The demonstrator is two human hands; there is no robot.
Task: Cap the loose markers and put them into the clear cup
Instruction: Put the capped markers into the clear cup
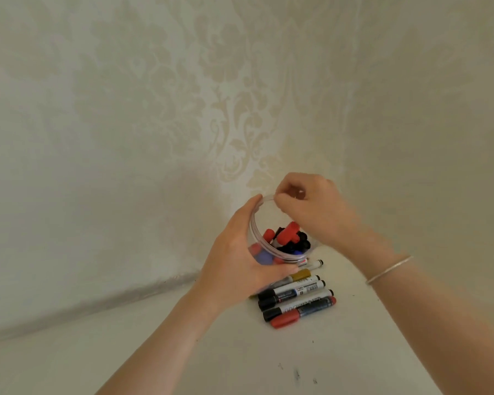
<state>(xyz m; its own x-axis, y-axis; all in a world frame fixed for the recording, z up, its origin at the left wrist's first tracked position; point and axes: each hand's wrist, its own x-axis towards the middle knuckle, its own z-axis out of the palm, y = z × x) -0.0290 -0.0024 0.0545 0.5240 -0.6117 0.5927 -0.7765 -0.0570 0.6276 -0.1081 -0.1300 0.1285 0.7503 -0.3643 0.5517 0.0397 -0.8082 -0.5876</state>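
Hands meet at the clear cup (pixel 271 246), tilted near the wall (pixel 126 138). The left hand (pixel 237 260) wraps round the cup's side, gripping it; the right hand (pixel 311 206) pinches its far rim with curled fingers. Red, black and blue caps (pixel 288 238) lie inside the cup. Capped markers (pixel 297 300) lie side by side on the table (pixel 240 352), just in front of the cup.

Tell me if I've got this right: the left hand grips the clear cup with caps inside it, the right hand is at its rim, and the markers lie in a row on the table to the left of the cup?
Not quite. In the head view the markers lie in front of the clear cup, nearer the camera and slightly right, not to its left. The rest holds: the left hand grips the cup, caps sit inside, and the right hand is at the rim.
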